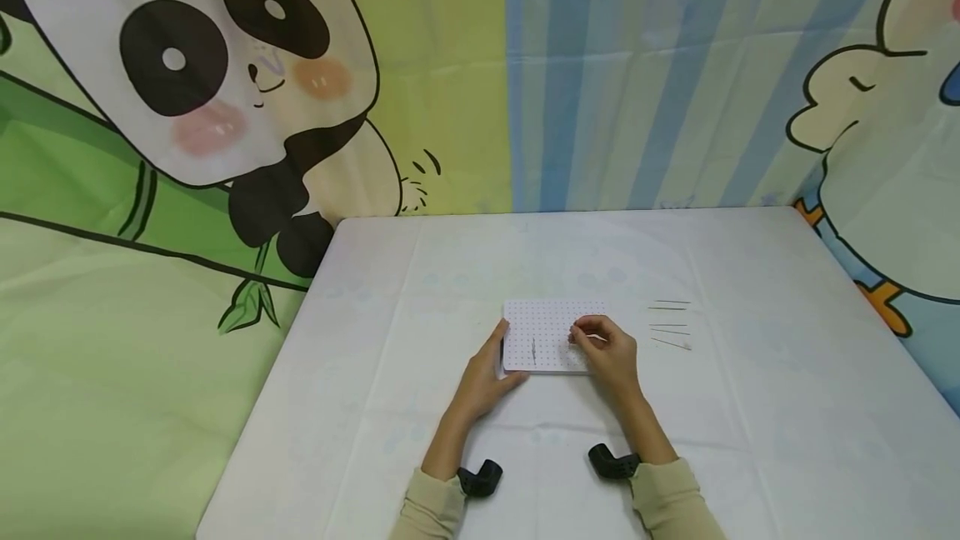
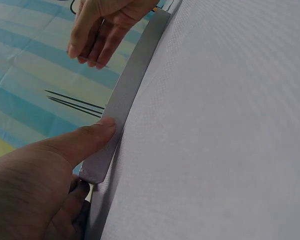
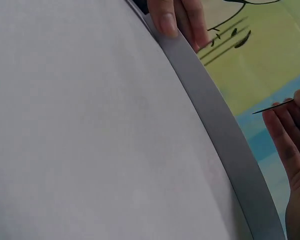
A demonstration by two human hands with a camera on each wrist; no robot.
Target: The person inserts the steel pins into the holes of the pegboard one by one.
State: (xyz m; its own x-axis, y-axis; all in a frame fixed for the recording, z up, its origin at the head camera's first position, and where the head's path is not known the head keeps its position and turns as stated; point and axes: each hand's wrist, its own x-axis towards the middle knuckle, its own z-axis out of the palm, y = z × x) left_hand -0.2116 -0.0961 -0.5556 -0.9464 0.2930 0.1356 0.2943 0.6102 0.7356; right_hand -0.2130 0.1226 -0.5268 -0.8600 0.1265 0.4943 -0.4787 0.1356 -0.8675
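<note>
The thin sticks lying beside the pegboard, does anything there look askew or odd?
Yes, slightly: the lowest thin, straight, brownish stick in the head view slants, its right end lower, while the four thin brownish sticks above it lie closer to level, right of the white, rectangular, perforated board. Damage is too small to judge.

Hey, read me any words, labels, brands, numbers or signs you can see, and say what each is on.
No readable text in any view.
Board: rows of dots, no lettering I can make out.
Pins: too thin to show any marking.
Backdrop: cartoon drawings; the violet mark on the panda is too blurred to tell whether it's writing.
Wrist cameras: too small here to read any lettering.
</note>
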